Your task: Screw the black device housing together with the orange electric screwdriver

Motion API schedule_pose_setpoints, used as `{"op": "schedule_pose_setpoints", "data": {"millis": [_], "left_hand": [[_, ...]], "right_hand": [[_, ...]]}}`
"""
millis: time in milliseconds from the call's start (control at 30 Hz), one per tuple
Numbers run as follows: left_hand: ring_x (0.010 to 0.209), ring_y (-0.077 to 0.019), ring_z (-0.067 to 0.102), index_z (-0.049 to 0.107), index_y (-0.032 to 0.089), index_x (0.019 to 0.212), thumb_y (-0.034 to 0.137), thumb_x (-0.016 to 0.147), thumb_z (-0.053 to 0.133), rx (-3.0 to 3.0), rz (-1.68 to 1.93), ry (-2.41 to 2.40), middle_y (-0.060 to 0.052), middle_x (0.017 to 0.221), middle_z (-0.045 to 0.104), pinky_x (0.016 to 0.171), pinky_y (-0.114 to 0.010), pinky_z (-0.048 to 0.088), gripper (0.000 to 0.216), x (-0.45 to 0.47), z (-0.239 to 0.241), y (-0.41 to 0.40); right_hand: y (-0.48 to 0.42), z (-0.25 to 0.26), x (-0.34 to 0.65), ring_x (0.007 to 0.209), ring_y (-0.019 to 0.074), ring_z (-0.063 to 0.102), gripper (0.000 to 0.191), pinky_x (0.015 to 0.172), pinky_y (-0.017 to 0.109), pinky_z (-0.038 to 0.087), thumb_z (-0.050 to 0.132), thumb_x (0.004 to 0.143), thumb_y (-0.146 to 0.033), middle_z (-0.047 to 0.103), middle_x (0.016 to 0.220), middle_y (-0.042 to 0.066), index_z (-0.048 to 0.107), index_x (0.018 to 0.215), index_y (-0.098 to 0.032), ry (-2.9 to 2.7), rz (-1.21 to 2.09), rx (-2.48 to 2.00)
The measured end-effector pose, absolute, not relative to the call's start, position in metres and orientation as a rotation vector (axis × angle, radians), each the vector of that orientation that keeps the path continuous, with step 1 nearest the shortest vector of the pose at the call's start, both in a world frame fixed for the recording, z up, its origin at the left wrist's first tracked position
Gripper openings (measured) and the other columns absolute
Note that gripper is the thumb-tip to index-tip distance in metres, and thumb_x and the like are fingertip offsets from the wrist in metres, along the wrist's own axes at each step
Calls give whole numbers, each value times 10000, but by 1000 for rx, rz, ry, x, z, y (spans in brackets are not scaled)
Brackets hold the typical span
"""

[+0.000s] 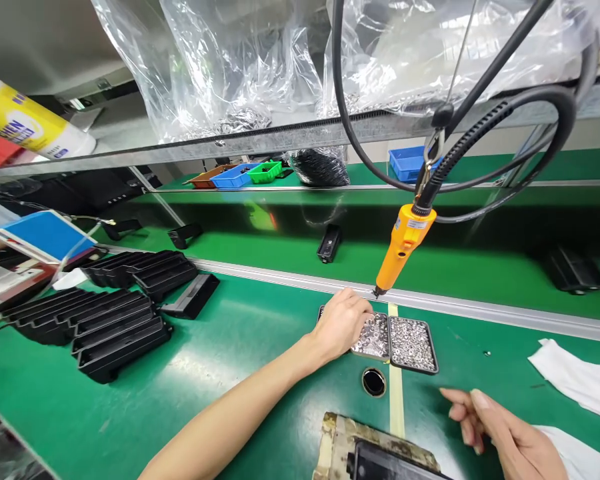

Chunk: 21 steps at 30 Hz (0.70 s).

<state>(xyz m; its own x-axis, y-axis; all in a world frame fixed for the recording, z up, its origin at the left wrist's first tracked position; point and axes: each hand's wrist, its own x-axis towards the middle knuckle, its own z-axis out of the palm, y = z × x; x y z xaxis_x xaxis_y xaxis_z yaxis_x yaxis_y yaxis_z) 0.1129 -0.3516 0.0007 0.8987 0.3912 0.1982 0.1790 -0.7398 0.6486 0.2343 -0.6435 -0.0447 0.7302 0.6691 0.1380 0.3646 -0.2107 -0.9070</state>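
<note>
On the green matted surface [240, 373], stacked black plastic housings [95, 313] sit at nine o'clock. I see my left hand [341, 323] reaching fingers-down into the left small metal screw tray [375, 337]; whether it grips any, I cannot tell. My right hand [500, 427] hovers apart, empty. The hanging orange electric screwdriver [404, 248] could snag my wrist, scattering screws.

blue letters on yellow spray can [27, 123], too blurred to read

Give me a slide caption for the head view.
Left hand reaching into a screw tray beneath a hanging orange screwdriver.
</note>
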Motion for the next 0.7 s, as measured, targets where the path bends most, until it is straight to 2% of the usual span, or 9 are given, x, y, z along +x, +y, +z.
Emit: {"op": "schedule_pose_setpoints", "data": {"millis": [67, 133, 167, 233, 300, 367, 467, 567, 700], "left_hand": [[884, -218, 618, 737, 159, 919, 192, 986, 605, 2215, 461, 503, -73, 903, 746, 848, -352, 484, 152, 102, 5, -359], [761, -176, 620, 736, 144, 924, 244, 979, 622, 2019, 462, 573, -70, 883, 759, 718, -290, 479, 161, 91, 5, -369], [721, -160, 613, 737, 136, 920, 273, 969, 639, 1930, 459, 595, -71, 873, 761, 674, -269, 467, 176, 85, 4, -375], [694, -146, 608, 741, 120, 910, 318, 940, 678, 1784, 463, 626, -76, 850, 756, 645, -248, 456, 210, 75, 2, -387], [697, -141, 610, 751, 113, 923, 342, 921, 694, 1675, 484, 654, -73, 826, 742, 659, -243, 464, 236, 64, 0, -399], [735, -143, 621, 765, 120, 949, 348, 917, 696, 1603, 522, 674, -69, 849, 736, 700, -247, 481, 241, 53, 0, -408], [804, -147, 624, 796, 149, 929, 318, 898, 727, 1548, 598, 687, -57, 895, 728, 767, -255, 483, 185, 38, 1, -418], [803, -145, 620, 821, 175, 891, 247, 869, 771, 1532, 660, 679, -37, 864, 727, 786, -256, 470, 90, 31, 0, -426], [792, -147, 655, 827, 183, 913, 176, 837, 808, 1526, 686, 654, -22, 840, 756, 783, -248, 491, 79, 31, -4, -432]], "right_hand": [[-624, -15, 242, 636, 191, 662, 448, 557, 280, 582, 577, 1013, -661, 724, 832, 38, 822, 994, -286, -814, 276, -1826], [-596, 13, 252, 866, 234, 716, 459, 793, 358, 627, 595, 999, -688, 752, 1053, 44, 767, 1232, -333, -829, 191, -1816], [-579, 25, 258, 1018, 257, 715, 491, 939, 409, 604, 617, 987, -694, 739, 1192, 34, 703, 1345, -371, -845, 156, -1804], [-541, 47, 267, 1282, 298, 625, 703, 1108, 495, 519, 680, 934, -719, 623, 1461, 29, 510, 1543, -411, -899, 127, -1745], [-504, 63, 271, 1406, 311, 534, 882, 1200, 525, 438, 749, 872, -731, 535, 1567, 33, 402, 1611, -397, -970, 144, -1668], [-474, 73, 269, 1343, 323, 584, 811, 1179, 547, 447, 765, 861, -733, 623, 1463, 52, 502, 1531, -360, -1009, 207, -1606], [-454, 78, 258, 1074, 325, 692, 606, 1018, 558, 523, 751, 890, -727, 742, 1147, 69, 653, 1308, -299, -960, 260, -1564], [-457, 77, 242, 900, 283, 680, 529, 891, 492, 545, 766, 905, -683, 719, 954, 56, 686, 1225, -269, -895, 277, -1493], [-476, 81, 216, 712, 205, 587, 427, 698, 380, 543, 665, 1004, -570, 585, 755, -16, 594, 1342, -319, -794, 411, -1259]]}}
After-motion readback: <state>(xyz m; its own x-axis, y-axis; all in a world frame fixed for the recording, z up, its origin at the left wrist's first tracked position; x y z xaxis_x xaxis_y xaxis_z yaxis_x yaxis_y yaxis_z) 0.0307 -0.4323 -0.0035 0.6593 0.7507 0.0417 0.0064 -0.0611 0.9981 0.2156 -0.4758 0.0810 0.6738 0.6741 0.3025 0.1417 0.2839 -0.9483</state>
